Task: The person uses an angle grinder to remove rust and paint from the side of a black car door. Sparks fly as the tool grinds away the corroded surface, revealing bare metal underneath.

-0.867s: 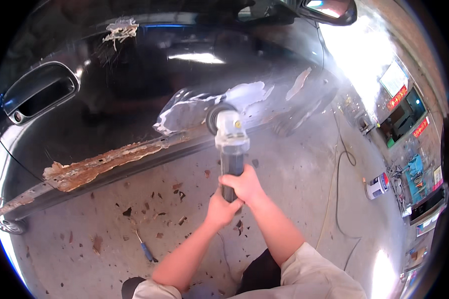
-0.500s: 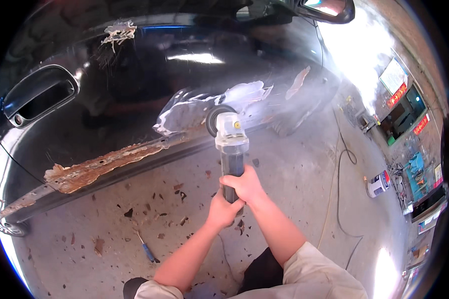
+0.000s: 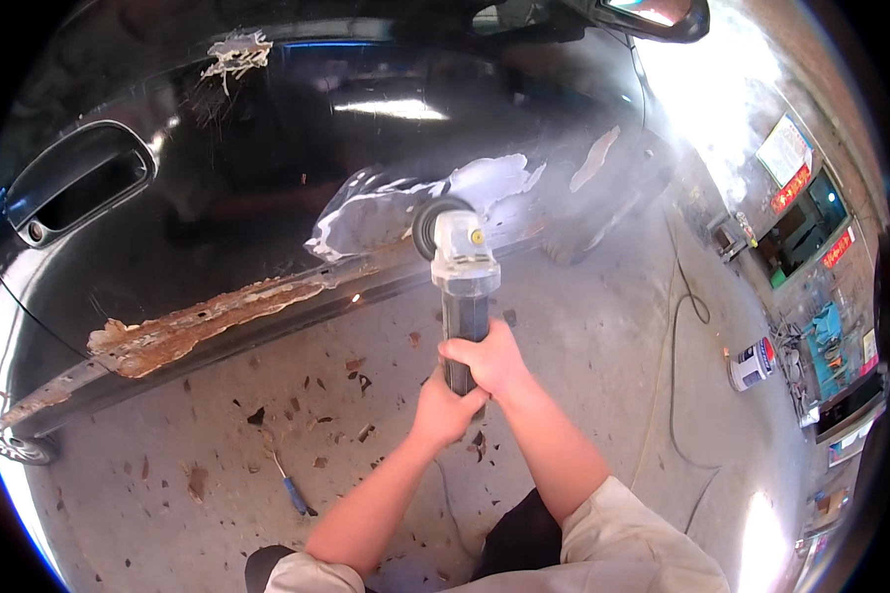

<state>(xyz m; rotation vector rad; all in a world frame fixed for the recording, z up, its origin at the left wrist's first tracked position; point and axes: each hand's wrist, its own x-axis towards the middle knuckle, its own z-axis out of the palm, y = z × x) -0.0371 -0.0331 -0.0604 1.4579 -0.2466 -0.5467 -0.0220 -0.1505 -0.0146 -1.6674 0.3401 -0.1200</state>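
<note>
Both my hands are wrapped round the dark handle of an angle grinder (image 3: 465, 252). My right hand (image 3: 492, 362) grips it higher up, nearer the pale grinder head, while my left hand (image 3: 442, 407) closes round the lower end. The grinder's round disc (image 3: 427, 225) is against or very near the lower part of a black car door (image 3: 237, 188); exact contact I cannot tell. Around the disc the paint is ground away to a bare, whitish-grey patch (image 3: 371, 222). Rusty, flaking metal (image 3: 188, 331) runs along the door's bottom edge to the left.
A screwdriver (image 3: 292, 486) with a blue handle lies on the concrete floor among dark paint flakes. A hose (image 3: 674, 376) curves across the floor at right, near a white bucket (image 3: 752, 364). Dust hazes the air at the right. A door handle (image 3: 84, 188) is at upper left.
The grinder and both hands have shifted very slightly to the right. A small glowing spark now shows below the door's lower edge. My grip is the same.
</note>
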